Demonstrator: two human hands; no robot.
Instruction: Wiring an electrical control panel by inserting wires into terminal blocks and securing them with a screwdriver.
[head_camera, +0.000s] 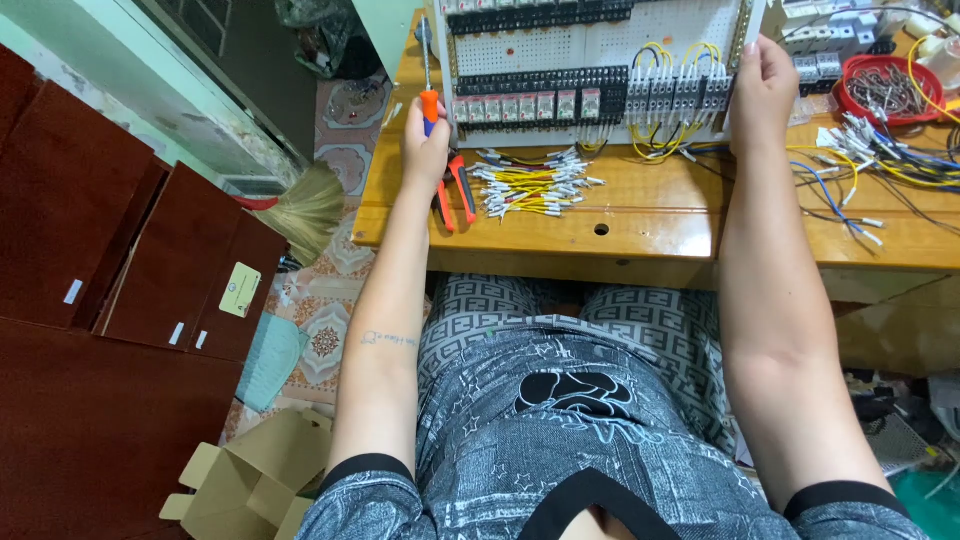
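Nearest the camera was the person's lap in grey patterned clothing, both forearms reaching out over the front edge of the wooden desk (640, 225). Taking the white perforated wiring panel (600, 70) as the landmark, the crimping pliers (455, 190) with red-orange grips lay on the desk just below the panel's lower left corner, and beside them, below the panel's bottom edge, sat a bundle of short yellow and white jumper wires (530, 182) with ferruled ends, laid close enough to pick from without reaching. The left hand (425, 140) was closed around the orange handle of a screwdriver (427, 70), whose shaft pointed up along the panel's left edge, seemingly parked upright so the hand could also steady that side. The right hand (762, 90) gripped the panel's right edge, fingers wrapped over it, apparently to hold or shift the board. On the panel, rows of relays (530, 105) sat left of terminal blocks looped with yellow wires. To the panel's right lay loose blue, yellow and white wires (860, 170), and beyond them a red tray (850, 85) of small metal parts.
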